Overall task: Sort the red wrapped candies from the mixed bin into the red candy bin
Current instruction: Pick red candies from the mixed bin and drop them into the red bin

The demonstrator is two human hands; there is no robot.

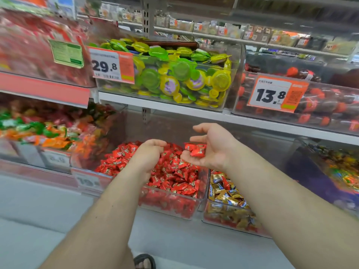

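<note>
Above the red candy bin (pixel 171 200), the right hand (pixel 211 148) cups red wrapped candies (pixel 196 150) in its palm; the left hand (pixel 149 152) hovers beside it, fingers curled.

Bright, even shop lighting; shadows faint. Heavy motion blur at upper left: the red packets (pixel 35 45) smear together, and the green label (pixel 67 53) is unreadable. Top shelf (pixel 252 38) soft, out of focus. Wide-angle bend curves shelf edges near the borders. Pale glare on the clear bin fronts. Price tags (pixel 275 94) stay sharp.
</note>
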